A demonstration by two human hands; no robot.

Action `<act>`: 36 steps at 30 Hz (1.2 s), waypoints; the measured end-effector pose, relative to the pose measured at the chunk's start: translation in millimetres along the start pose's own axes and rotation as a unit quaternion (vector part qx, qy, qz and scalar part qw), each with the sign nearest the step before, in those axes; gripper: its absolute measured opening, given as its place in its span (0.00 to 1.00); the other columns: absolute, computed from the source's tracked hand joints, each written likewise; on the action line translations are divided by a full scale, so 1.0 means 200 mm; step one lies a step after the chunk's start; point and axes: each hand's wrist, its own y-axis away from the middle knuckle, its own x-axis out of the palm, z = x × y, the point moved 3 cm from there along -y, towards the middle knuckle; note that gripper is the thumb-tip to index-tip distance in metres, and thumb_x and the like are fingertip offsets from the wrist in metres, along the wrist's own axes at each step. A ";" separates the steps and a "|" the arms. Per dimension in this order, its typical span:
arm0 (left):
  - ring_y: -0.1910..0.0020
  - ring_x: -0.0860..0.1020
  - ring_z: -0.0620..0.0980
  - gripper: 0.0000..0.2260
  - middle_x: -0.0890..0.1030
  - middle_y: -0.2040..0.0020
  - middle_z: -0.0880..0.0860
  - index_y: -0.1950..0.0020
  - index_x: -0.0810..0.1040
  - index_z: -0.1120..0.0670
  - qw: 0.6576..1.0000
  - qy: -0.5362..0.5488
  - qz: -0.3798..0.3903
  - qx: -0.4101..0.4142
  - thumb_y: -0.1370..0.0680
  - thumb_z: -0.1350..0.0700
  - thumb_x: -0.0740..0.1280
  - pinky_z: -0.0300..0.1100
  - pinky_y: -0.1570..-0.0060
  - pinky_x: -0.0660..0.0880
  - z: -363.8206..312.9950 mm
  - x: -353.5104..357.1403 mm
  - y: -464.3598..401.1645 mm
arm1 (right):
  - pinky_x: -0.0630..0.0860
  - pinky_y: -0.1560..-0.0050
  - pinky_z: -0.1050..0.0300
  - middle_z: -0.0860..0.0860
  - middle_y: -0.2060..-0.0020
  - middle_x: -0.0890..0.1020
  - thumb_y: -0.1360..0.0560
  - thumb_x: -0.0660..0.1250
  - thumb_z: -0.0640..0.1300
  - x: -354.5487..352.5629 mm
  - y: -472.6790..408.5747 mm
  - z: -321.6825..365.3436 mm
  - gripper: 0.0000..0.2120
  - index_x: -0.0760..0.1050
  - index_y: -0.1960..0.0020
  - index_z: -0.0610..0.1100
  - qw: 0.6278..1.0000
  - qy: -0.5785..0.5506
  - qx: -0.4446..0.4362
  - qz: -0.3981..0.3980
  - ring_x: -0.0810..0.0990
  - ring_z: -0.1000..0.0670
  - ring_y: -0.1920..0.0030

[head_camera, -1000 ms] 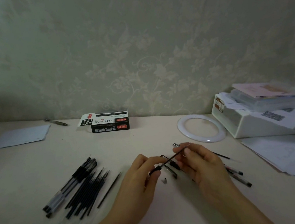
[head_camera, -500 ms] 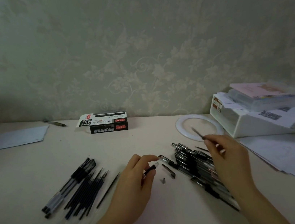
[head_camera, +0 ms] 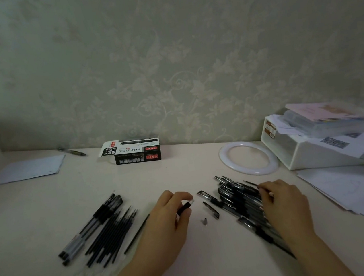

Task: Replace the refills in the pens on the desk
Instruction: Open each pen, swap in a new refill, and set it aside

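My left hand [head_camera: 169, 221] pinches an emptied pen barrel [head_camera: 184, 207], whose black grip and clear end stick out past the fingers. My right hand [head_camera: 284, 207] lies low over a pile of black pens [head_camera: 233, 197] on the right. Its curled fingertips pinch a thin refill [head_camera: 250, 183] that lies on the pile. Between my hands lie a pen cap [head_camera: 211, 209] and a small tip piece [head_camera: 205, 221]. To the left lie three capped pens [head_camera: 99, 222], a bunch of dark refills [head_camera: 113, 237] and one single refill [head_camera: 137, 234].
A black refill box [head_camera: 136, 150] stands open at the back. A white ring [head_camera: 248, 158], a white storage box [head_camera: 314, 154] with books on it and loose papers [head_camera: 359, 194] fill the right side. A sheet [head_camera: 28, 170] and a pen [head_camera: 72, 151] lie far left.
My right hand drew the refill out of the barrel, carried it right and lowered it onto the pen pile. My left hand stayed put with the barrel.
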 end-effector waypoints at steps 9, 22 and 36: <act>0.49 0.76 0.46 0.12 0.71 0.46 0.46 0.40 0.71 0.49 0.960 -0.216 0.001 -0.176 0.21 0.48 0.65 0.37 0.54 0.74 0.08 -0.18 0.02 | 0.75 0.58 0.47 0.48 0.58 0.83 0.23 0.69 0.43 -0.02 0.02 0.08 0.06 0.83 0.51 0.44 0.997 -0.043 -0.050 -0.030 0.76 0.45 0.59; 0.50 0.77 0.45 0.07 0.73 0.49 0.48 0.54 0.63 0.50 0.914 -0.335 0.068 -0.220 0.17 0.52 0.58 0.36 0.61 0.70 0.17 -0.18 0.04 | 0.73 0.54 0.61 0.56 0.57 0.81 0.25 0.71 0.40 0.02 0.11 0.29 0.04 0.83 0.51 0.45 0.973 -0.151 -0.177 -0.002 0.77 0.52 0.55; 0.56 0.76 0.45 0.04 0.78 0.53 0.43 0.49 0.70 0.48 0.999 -0.019 0.007 -0.027 0.19 0.49 0.61 0.49 0.55 0.74 -0.04 0.00 0.01 | 0.78 0.59 0.67 0.45 0.60 0.87 0.26 0.71 0.36 0.12 0.26 0.47 0.07 0.86 0.56 0.45 0.754 -0.592 0.120 0.260 0.86 0.52 0.59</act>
